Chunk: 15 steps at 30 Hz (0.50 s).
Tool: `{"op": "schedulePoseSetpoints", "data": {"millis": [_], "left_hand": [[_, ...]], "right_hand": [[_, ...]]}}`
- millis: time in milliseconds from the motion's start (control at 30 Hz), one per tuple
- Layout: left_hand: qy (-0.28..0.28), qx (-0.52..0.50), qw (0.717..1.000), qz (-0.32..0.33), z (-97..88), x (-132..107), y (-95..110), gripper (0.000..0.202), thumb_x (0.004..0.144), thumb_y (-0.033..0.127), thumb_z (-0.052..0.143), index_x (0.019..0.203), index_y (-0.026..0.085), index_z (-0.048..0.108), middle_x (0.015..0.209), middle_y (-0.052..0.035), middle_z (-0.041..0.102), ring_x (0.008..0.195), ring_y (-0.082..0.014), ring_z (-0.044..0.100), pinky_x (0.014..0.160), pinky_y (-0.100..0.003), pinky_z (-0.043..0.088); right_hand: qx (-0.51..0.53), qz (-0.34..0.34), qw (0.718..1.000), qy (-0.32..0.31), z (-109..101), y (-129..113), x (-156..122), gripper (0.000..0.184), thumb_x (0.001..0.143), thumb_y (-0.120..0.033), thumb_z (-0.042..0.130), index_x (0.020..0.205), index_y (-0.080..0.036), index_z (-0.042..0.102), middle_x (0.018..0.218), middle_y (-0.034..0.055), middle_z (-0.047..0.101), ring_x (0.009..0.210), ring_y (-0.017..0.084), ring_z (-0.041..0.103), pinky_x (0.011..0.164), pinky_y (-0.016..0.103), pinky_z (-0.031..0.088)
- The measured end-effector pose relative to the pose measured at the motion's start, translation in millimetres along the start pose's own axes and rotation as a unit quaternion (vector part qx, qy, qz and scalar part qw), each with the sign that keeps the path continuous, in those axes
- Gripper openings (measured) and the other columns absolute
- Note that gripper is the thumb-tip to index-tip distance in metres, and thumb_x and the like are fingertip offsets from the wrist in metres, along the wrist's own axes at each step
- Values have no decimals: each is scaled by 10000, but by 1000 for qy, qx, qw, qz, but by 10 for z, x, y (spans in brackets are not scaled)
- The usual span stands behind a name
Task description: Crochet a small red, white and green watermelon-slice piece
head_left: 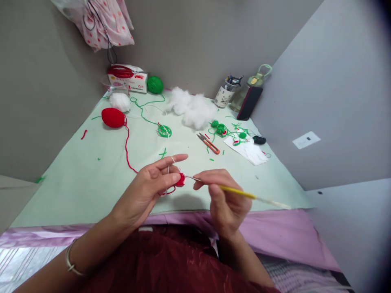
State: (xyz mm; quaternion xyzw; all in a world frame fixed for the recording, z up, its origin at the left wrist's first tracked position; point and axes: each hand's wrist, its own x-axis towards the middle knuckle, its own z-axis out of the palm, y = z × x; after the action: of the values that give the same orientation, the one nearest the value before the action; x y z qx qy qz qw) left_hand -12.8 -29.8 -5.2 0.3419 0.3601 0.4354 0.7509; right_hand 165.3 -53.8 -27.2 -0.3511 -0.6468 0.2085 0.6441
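Between thumb and fingers, my left hand point(154, 179) pinches a small red crochet piece point(180, 180) with a whitish edge. White yarn runs over its raised index finger. My right hand point(227, 195) grips a crochet hook point(238, 191) with a yellow handle, its metal tip at the edge of the red piece. Whether a loop is on the hook is too small to tell. A red yarn strand point(127, 148) leads from the red yarn ball point(113, 117) to my left hand. Beyond it sits a white yarn ball point(119, 101).
Orange-handled thread snips point(209, 144) lie mid-table, before white stuffing point(195, 109). To the right are green crochet pieces point(220, 129), white tissue point(249, 151), a leaning phone point(250, 103), a bottle point(241, 96) and a pen cup point(224, 95). A green yarn ball point(155, 84) and box point(137, 83) stand at the back.
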Motion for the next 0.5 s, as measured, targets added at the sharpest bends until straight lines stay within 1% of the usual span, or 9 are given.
{"op": "schedulePoseSetpoints", "data": {"millis": [33, 67, 100, 167, 233, 300, 367, 433, 500], "left_hand": [[7, 18, 1000, 21, 3, -4, -3, 430, 826, 262, 864, 1250, 255, 801, 805, 21, 630, 729, -107, 522, 737, -216, 460], [8, 32, 999, 38, 10, -8, -13, 415, 832, 251, 860, 1242, 271, 805, 816, 22, 634, 747, -107, 530, 755, -214, 465], [6, 40, 998, 49, 20, -12, -28, 406, 838, 243, 855, 1239, 286, 807, 833, 20, 643, 780, -114, 550, 792, -220, 477], [-9, 44, 998, 52, 43, -13, -64, 401, 842, 237, 852, 1235, 306, 808, 872, 9, 668, 867, -137, 597, 880, -254, 499], [-18, 42, 998, 46, 61, -8, -93, 398, 834, 234, 858, 1222, 304, 814, 882, 2, 686, 900, -154, 619, 917, -284, 510], [-8, 35, 998, 48, 69, 0, -108, 400, 823, 243, 870, 1216, 301, 817, 863, 5, 693, 877, -150, 620, 888, -275, 514], [11, 22, 998, 54, 71, 8, -113, 410, 808, 261, 888, 1210, 302, 820, 850, 12, 694, 836, -138, 609, 813, -246, 507], [21, -1, 999, 47, 73, 20, -117, 417, 802, 279, 897, 1212, 303, 820, 838, 16, 696, 802, -125, 598, 757, -223, 492], [12, -37, 999, 17, 74, 37, -116, 407, 809, 281, 894, 1210, 287, 822, 854, 8, 717, 805, -117, 605, 753, -209, 491]], "right_hand": [[40, 33, 999, 8, 5, -12, 25, 218, 1047, -211, 568, 1094, -272, 772, 898, 23, 765, 715, 159, 713, 657, 337, 623], [65, 51, 997, 11, 15, -22, 45, 205, 1049, -232, 571, 1060, -266, 773, 882, 20, 754, 680, 152, 697, 634, 332, 613], [70, 56, 996, 8, 30, -29, 57, 194, 1047, -248, 580, 1039, -261, 773, 885, 23, 753, 689, 155, 701, 640, 335, 615], [29, 40, 999, -6, 72, -36, 61, 176, 1036, -243, 603, 1032, -258, 778, 921, 39, 772, 812, 185, 737, 712, 356, 634], [-26, 12, 1000, -7, 116, -31, 37, 180, 1025, -200, 617, 1055, -261, 784, 962, 50, 793, 925, 204, 749, 773, 367, 643], [-47, 1, 999, 1, 150, -9, -7, 215, 1018, -159, 614, 1092, -272, 782, 972, 46, 794, 921, 199, 749, 765, 360, 647], [-66, -11, 998, 6, 170, 31, -60, 258, 1005, -132, 629, 1145, -290, 776, 990, 44, 778, 897, 190, 745, 739, 346, 651], [-120, -55, 991, 1, 180, 73, -103, 336, 980, -100, 656, 1226, -303, 761, 1062, 58, 763, 933, 194, 744, 754, 343, 654], [-172, -101, 980, 1, 182, 97, -116, 393, 965, -77, 667, 1273, -308, 747, 1110, 67, 753, 968, 198, 742, 776, 343, 653]]}}
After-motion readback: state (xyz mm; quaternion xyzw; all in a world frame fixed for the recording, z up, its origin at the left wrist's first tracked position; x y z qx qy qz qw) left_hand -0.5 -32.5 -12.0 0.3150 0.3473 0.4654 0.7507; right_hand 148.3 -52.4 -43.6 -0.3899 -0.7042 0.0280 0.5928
